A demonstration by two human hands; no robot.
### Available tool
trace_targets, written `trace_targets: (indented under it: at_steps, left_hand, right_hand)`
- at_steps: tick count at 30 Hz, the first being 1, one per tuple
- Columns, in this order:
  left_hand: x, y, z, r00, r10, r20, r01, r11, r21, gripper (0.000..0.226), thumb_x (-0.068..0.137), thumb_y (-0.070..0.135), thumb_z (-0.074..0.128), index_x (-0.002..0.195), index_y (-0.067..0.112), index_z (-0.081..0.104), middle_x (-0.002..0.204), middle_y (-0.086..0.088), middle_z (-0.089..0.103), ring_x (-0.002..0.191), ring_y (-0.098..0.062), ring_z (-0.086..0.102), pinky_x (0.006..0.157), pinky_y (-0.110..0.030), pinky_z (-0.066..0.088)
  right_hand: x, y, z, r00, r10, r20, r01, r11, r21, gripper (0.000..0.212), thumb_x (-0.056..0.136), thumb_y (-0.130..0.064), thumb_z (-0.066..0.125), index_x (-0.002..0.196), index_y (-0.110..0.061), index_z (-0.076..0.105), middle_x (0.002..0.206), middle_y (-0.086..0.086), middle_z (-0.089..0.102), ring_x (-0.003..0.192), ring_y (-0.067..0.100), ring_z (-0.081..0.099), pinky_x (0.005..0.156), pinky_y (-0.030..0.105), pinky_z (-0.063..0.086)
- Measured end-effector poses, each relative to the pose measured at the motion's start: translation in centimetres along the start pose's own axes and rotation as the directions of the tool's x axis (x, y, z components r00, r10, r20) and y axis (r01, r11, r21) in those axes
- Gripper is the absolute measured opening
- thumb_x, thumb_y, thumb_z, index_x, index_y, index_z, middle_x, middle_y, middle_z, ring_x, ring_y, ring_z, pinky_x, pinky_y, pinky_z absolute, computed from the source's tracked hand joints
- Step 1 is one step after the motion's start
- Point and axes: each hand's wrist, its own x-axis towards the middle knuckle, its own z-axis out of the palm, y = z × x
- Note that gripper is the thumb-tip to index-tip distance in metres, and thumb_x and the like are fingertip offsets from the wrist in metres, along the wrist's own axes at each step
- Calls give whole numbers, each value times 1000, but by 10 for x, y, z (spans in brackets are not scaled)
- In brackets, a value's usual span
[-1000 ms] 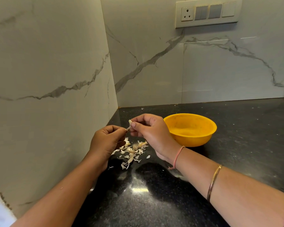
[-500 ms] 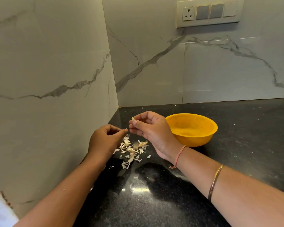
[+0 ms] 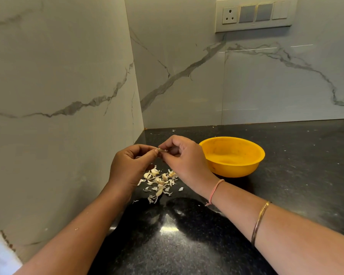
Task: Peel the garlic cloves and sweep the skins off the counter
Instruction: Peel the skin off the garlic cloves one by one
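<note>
1. To the left of both hands rises a pale marble wall (image 3: 58, 86) with grey veins; it meets a second marble wall behind the hands at a corner.
2. The left hand (image 3: 130, 167) is held above the black bench (image 3: 187, 245), its fingers curled and its thumb and forefinger pinched on one end of a garlic clove (image 3: 162, 150).
3. The clove is small and pale and sits between the two hands, off the bench, with each hand gripping an end of it.
4. Beneath the hands and slightly toward the person, a loose heap of garlic skins (image 3: 159, 182) lies on the bench, with what look like a few cloves mixed in; I cannot tell whether those are peeled.
5. The right hand (image 3: 185, 161) has its fingertips closed on the other end of the clove, so the two hands meet at that point. A pink thread (image 3: 216, 190) circles its wrist, and a gold bangle (image 3: 260, 221) sits farther up the forearm.
6. Just to the right of the right hand stands a yellow bowl (image 3: 234, 169) on the bench; its inside looks empty apart from faint marks.
7. Above and behind the bowl, high on the back wall, is a switch plate (image 3: 254, 14) with a socket.
</note>
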Motion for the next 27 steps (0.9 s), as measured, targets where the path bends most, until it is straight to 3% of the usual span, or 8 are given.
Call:
trace_targets:
  at_steps: [4, 13, 21, 27]
  left_hand:
    - [0, 1, 0, 1000, 4, -19, -4, 1000, -2, 14, 82, 8, 68, 72, 18, 70, 63, 8, 69, 65, -5, 62, 64, -20, 56]
    - [-3, 3, 0, 999, -2, -50, 5, 999, 55, 15, 79, 7, 68, 68, 18, 70, 72, -5, 70, 73, -19, 63, 79, -41, 55]
    - [0, 2, 0, 997, -36, -64, 35, 999, -16, 13, 84, 6, 65, 73, 13, 68, 77, -9, 68, 74, -20, 63, 73, -30, 54]
    - [0, 2, 0, 995, -97, -17, 95, 991, -91, 11, 84, 6, 64, 75, 9, 68, 73, -8, 69, 73, -20, 64, 73, -30, 54]
  right_hand:
    - [0, -2, -1, 998, -61, -18, 59, 996, -72, 8, 79, -5, 71, 87, -7, 71, 83, 3, 64, 71, 14, 63, 64, 23, 55]
    - [-2, -4, 1, 997, -74, -13, 72, 992, -103, 13, 78, -6, 72, 91, -6, 73, 87, 6, 68, 74, 11, 63, 66, 14, 52]
    - [-2, -7, 1, 999, -42, 1, 42, 998, -47, 11, 80, -8, 71, 91, -6, 71, 84, 6, 69, 71, 11, 63, 64, 16, 53]
    - [-4, -7, 0, 988, -151, 31, 154, 975, -163, 9, 82, -9, 70, 90, -4, 69, 83, 5, 65, 70, 9, 59, 61, 15, 50]
